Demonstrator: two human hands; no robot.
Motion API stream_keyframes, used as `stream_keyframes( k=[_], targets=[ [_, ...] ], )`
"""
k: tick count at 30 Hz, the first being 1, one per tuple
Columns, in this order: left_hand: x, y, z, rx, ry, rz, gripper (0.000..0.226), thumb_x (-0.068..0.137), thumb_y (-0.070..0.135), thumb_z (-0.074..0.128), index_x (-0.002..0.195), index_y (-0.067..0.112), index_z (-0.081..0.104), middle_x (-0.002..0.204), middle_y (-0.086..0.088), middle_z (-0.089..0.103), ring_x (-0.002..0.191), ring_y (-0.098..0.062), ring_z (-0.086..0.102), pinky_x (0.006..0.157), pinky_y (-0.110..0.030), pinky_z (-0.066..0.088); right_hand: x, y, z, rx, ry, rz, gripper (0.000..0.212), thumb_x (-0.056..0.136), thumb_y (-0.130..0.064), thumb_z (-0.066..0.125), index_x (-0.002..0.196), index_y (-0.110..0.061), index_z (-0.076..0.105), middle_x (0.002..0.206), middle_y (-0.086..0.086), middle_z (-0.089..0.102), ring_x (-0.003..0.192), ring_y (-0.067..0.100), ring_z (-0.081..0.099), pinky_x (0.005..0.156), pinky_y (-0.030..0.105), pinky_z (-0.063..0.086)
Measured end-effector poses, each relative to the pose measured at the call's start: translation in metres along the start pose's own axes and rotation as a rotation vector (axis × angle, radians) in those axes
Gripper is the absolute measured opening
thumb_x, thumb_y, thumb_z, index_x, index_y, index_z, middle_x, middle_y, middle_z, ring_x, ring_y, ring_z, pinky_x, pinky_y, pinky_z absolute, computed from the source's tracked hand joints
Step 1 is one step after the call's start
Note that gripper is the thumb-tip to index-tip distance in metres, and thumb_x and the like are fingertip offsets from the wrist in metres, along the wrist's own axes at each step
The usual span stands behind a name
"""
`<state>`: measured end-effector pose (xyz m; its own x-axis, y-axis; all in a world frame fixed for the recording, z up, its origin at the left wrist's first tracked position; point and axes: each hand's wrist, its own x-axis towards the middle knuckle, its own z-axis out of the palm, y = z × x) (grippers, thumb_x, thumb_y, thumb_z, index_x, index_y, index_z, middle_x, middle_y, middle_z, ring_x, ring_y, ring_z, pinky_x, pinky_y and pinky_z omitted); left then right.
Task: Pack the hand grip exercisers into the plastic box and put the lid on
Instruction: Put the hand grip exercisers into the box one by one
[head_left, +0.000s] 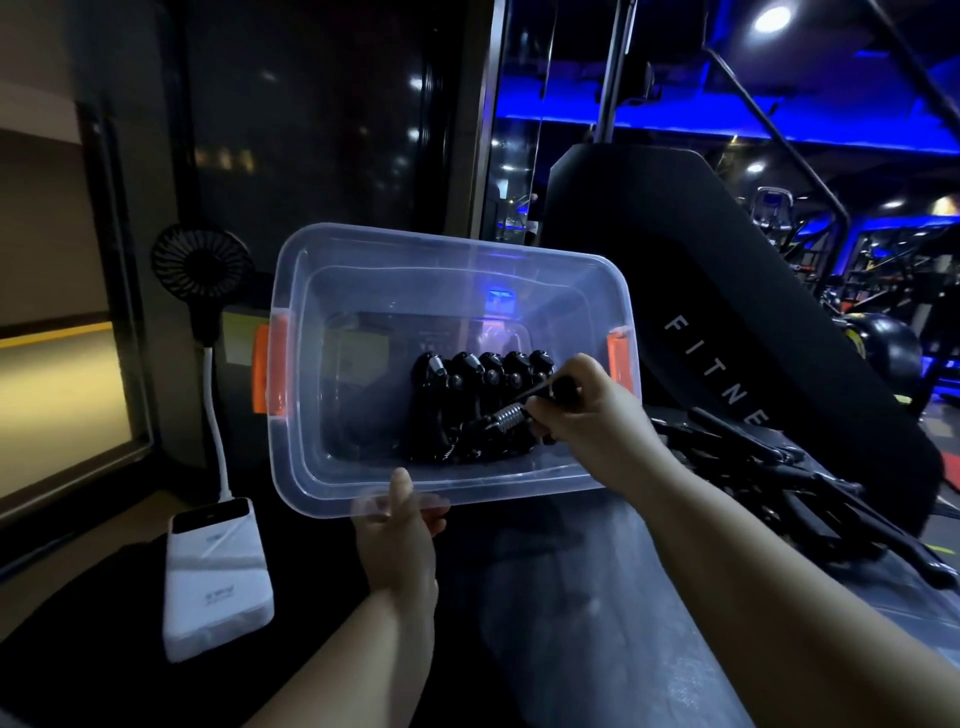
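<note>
a white power bank (218, 577) was seen lying nearest, to the left of the plastic box (322, 483) and below its near rim. the box was shown tilted with its open top toward the camera, no lid on it. its near rim was gripped at the middle by the left hand (397, 535), the thumb laid on top and the fingers seen through the plastic beneath. inside the box, toward its right end, one hand grip exerciser (511, 415) was pinched by the curled fingers of the right hand (582, 410), its metal spring pointed left. just behind it, a row of exercisers (467, 374) was packed side by side against the bottom of the box. an orange latch (278, 364) was fitted at the left end of the box, and another at the right end. outside the box, to its right, a loose pile of exercisers (753, 467) was left lying. beyond the left end of the box a small black fan (201, 267) was stood on a white stalk, and behind the right end a black padded machine (701, 291) with pale lettering was seen.
</note>
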<state>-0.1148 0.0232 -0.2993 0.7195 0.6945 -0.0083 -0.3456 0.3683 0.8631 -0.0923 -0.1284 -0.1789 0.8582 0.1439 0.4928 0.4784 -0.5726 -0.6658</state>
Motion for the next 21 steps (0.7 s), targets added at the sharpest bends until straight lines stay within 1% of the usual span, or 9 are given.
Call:
stream_keyframes(
  k=[2,5,7,10,12,15,18,20,21],
  targets=[
    [-0.001,0.001,0.001,-0.015,0.009,-0.008,0.036,0.098,0.030,0.049,0.109,-0.004,0.046,0.067,-0.016,0.065,0.057,-0.020,0.062,0.054,-0.028,0.047,0.007,0.001,0.011,-0.097,-0.015,-0.020,0.021,0.083,-0.034,0.067,0.093,-0.023,0.052,0.074,-0.004,0.067,0.071,0.021,0.061,0.066,0.034,0.048],
    [-0.001,0.003,0.001,-0.032,0.011,-0.007,0.027,0.098,0.029,0.049,0.104,0.003,0.046,0.065,-0.014,0.065,0.053,-0.016,0.062,0.052,-0.027,0.046,0.016,0.000,0.029,-0.203,-0.061,-0.055,0.023,0.086,-0.033,0.064,0.093,-0.024,0.045,0.073,-0.007,0.057,0.070,0.022,0.053,0.061,0.032,0.038],
    [-0.001,0.001,0.000,-0.043,0.005,-0.003,0.026,0.098,0.029,0.050,0.101,0.003,0.047,0.062,-0.012,0.064,0.052,-0.017,0.061,0.051,-0.026,0.046,0.021,-0.003,0.041,-0.248,-0.092,-0.096,0.022,0.087,-0.032,0.063,0.095,-0.023,0.045,0.078,-0.005,0.055,0.074,0.024,0.050,0.064,0.033,0.039],
    [0.001,0.000,0.001,-0.046,0.007,-0.003,0.024,0.097,0.030,0.051,0.094,0.006,0.051,0.050,-0.005,0.063,0.045,-0.013,0.059,0.047,-0.024,0.045,0.029,-0.006,0.059,-0.276,-0.142,-0.158,0.027,0.088,-0.029,0.063,0.109,-0.019,0.049,0.089,0.003,0.061,0.082,0.029,0.054,0.071,0.036,0.046],
    [0.003,0.000,0.003,-0.058,0.016,-0.019,0.019,0.097,0.027,0.051,0.089,0.010,0.049,0.046,-0.002,0.062,0.041,-0.009,0.056,0.044,-0.021,0.045,0.036,-0.006,0.072,-0.315,-0.166,-0.216,0.032,0.088,-0.028,0.065,0.115,-0.017,0.050,0.099,0.009,0.065,0.091,0.031,0.057,0.072,0.035,0.043],
    [0.003,0.001,0.003,-0.077,0.025,-0.037,0.013,0.098,0.021,0.049,0.088,0.013,0.046,0.045,0.000,0.061,0.039,-0.008,0.056,0.043,-0.018,0.044,0.047,-0.003,0.093,-0.361,-0.201,-0.254,0.035,0.088,-0.028,0.065,0.116,-0.016,0.050,0.103,0.013,0.064,0.096,0.032,0.057,0.071,0.033,0.039],
    [0.003,0.001,0.002,-0.038,0.038,-0.052,0.012,0.096,0.026,0.053,0.092,0.016,0.048,0.048,0.005,0.063,0.044,-0.008,0.059,0.051,-0.027,0.047,0.057,0.001,0.110,-0.383,-0.252,-0.243,0.034,0.087,-0.028,0.065,0.115,-0.017,0.049,0.102,0.012,0.065,0.094,0.032,0.058,0.072,0.033,0.043],
    [0.003,0.000,0.002,0.001,0.063,-0.042,0.015,0.094,0.028,0.056,0.086,0.017,0.048,0.056,0.002,0.066,0.060,-0.020,0.065,0.061,-0.037,0.050,0.062,0.003,0.118,-0.396,-0.271,-0.220,0.033,0.087,-0.029,0.065,0.114,-0.018,0.049,0.101,0.011,0.066,0.094,0.032,0.060,0.073,0.034,0.047],
    [0.005,-0.002,0.002,0.027,0.078,-0.021,0.019,0.093,0.029,0.057,0.083,0.017,0.048,0.065,-0.004,0.066,0.069,-0.029,0.065,0.066,-0.043,0.051,0.065,0.004,0.122,-0.398,-0.278,-0.208,0.033,0.087,-0.029,0.066,0.113,-0.019,0.049,0.101,0.010,0.066,0.094,0.032,0.060,0.074,0.035,0.048]
  ],
)
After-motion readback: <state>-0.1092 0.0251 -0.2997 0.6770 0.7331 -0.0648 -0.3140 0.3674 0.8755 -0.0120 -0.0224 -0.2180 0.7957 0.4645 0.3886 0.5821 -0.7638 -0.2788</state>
